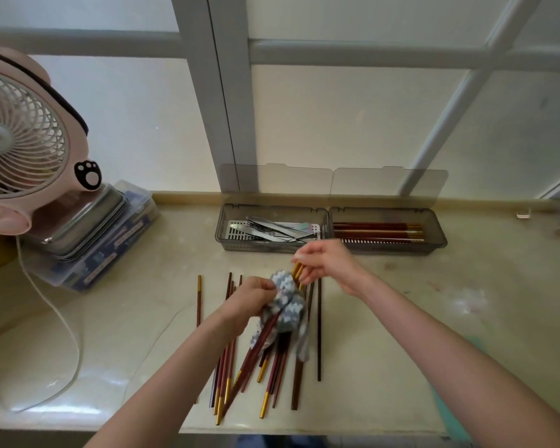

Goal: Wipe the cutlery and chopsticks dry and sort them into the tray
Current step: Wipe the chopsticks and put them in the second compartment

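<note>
On a pale stone counter (434, 302) below a frosted window, seen from the head camera: the left hand (253, 299) is clenched round a grey-and-white cloth (285, 307) wrapped about a few held chopsticks (267, 333). The right hand (328, 263) pinches their gold ends between fingertips and thumb. I read this as the drying step, mid-wipe. Beneath the hands a loose pile of chopsticks (274, 379) lies on the counter, not yet sorted. Behind them the grey tray (388, 248) stands with both lids up, with steel cutlery (272, 229) in its left compartment and sorted chopsticks (379, 232) laid lengthwise in its right. From my remote seat, I judge the next move calls for drawing the sticks clear of the cloth. They should then go into the right compartment, parallel with those already there, gold ends the same way. A pink fan (20, 140) stands at far left.
</note>
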Demonstrator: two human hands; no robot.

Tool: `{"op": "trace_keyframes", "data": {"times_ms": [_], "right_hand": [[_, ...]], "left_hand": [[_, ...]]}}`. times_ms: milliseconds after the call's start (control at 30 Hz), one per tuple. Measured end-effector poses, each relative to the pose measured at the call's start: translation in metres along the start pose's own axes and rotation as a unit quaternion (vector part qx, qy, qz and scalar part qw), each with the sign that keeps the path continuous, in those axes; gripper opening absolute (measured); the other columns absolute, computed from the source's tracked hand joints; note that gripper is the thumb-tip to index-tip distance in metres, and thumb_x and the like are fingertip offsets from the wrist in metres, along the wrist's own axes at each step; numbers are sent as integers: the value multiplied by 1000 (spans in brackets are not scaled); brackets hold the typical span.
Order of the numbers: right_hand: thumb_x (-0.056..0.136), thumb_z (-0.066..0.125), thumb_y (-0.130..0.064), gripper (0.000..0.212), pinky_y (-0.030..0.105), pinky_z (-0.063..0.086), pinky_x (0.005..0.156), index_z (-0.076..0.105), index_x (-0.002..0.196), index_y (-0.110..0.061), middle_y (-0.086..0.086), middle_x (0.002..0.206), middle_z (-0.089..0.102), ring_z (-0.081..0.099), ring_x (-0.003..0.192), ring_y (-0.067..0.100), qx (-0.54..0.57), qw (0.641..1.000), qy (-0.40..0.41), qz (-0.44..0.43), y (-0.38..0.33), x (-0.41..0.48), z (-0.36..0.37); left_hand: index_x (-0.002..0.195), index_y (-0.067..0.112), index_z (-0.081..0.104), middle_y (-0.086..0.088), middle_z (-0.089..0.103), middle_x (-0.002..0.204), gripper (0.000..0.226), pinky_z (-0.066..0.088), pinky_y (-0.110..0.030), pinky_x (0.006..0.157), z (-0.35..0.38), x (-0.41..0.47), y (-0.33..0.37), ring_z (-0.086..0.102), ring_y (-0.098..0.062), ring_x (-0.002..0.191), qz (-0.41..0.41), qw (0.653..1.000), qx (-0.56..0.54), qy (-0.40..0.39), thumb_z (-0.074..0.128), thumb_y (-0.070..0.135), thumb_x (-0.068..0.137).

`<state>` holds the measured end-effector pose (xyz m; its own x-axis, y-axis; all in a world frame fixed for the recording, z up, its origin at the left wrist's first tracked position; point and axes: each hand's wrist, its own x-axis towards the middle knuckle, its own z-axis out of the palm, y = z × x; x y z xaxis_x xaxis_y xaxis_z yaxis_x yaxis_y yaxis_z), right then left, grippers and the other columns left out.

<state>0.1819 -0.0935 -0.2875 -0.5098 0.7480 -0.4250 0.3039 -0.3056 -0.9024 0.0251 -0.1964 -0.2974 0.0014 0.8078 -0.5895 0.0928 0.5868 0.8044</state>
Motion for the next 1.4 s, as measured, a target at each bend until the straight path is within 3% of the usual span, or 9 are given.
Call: {"op": "trace_keyframes", "data": {"times_ms": [167, 367, 600, 800, 867, 967, 1167, 1267, 1400], "right_hand": [[84, 64, 2, 3, 25, 54, 55, 65, 86, 1, 12, 74, 66, 65, 60, 19, -7, 1000, 1, -10, 11, 0, 19], [83, 65, 1, 4, 21, 53, 51, 68, 83, -2, 11, 68, 67, 62, 49, 15, -59, 992, 109, -12, -2, 5, -6], [86, 63, -2, 6, 24, 56, 56, 67, 89, -2, 12, 77, 67, 64, 57, 16, -22, 970, 242, -2, -7, 13, -69], [88, 61, -3, 13, 19, 54, 52, 65, 98, 5, 10, 75, 63, 62, 51, 11, 101, 945, 312, -11, -12, 9, -106], [89, 60, -4, 15, 17, 54, 56, 62, 100, 5, 10, 82, 63, 65, 59, 11, 209, 931, 300, -10, -11, 2, -101], [87, 59, 0, 14, 20, 57, 62, 59, 101, 1, 12, 89, 65, 68, 72, 16, 308, 928, 210, 5, -1, -9, -63], [84, 59, 9, 20, 27, 59, 68, 56, 104, 11, 25, 92, 68, 71, 81, 31, 324, 940, 100, 42, 26, -12, 12], [84, 59, 10, 15, 29, 59, 67, 57, 99, 10, 27, 86, 69, 71, 75, 31, 292, 951, 99, 32, 30, -14, 28], [85, 61, 6, 6, 28, 57, 57, 59, 90, 7, 21, 73, 67, 68, 58, 25, 219, 971, 91, 14, 30, -17, 43]], "left_hand": [[75, 5, 62, -8, 63, 71, 24, 46, -23, 57, 2, 9, 7, 58, -15, 64, -12, 999, -10, 40, 45, -1, 90], [75, 10, 65, 0, 64, 67, 23, 43, -15, 49, 4, 7, 2, 57, -6, 55, -16, 1000, 19, -2, 50, 6, 92], [78, 6, 68, -6, 66, 77, 25, 49, -26, 75, -15, 1, -11, 60, -15, 75, -26, 998, 42, -44, 47, 2, 90], [75, 1, 66, -14, 68, 83, 26, 53, -33, 73, -39, -9, -26, 64, -24, 81, -45, 980, -182, -69, 43, -4, 88], [84, 1, 62, -14, 66, 84, 11, 53, -33, 71, -32, -7, -32, 61, -25, 81, -12, 954, -298, -21, 52, 4, 83], [94, 3, 63, -10, 68, 84, 18, 55, -30, 69, -14, 4, -30, 65, -20, 75, 41, 908, -415, 36, 55, 3, 78], [99, 2, 56, -11, 67, 85, 20, 57, -26, 66, 5, 30, -9, 67, -16, 71, 82, 837, -531, 102, 37, -2, 93], [101, 0, 55, -15, 62, 95, 20, 50, -32, 80, 8, 36, -7, 61, -21, 84, 90, 837, -525, 122, 37, -2, 93], [95, -3, 56, -15, 62, 89, 15, 55, -25, 65, 19, 32, -1, 61, -22, 78, 78, 863, -470, 166, 42, -4, 92]]}}
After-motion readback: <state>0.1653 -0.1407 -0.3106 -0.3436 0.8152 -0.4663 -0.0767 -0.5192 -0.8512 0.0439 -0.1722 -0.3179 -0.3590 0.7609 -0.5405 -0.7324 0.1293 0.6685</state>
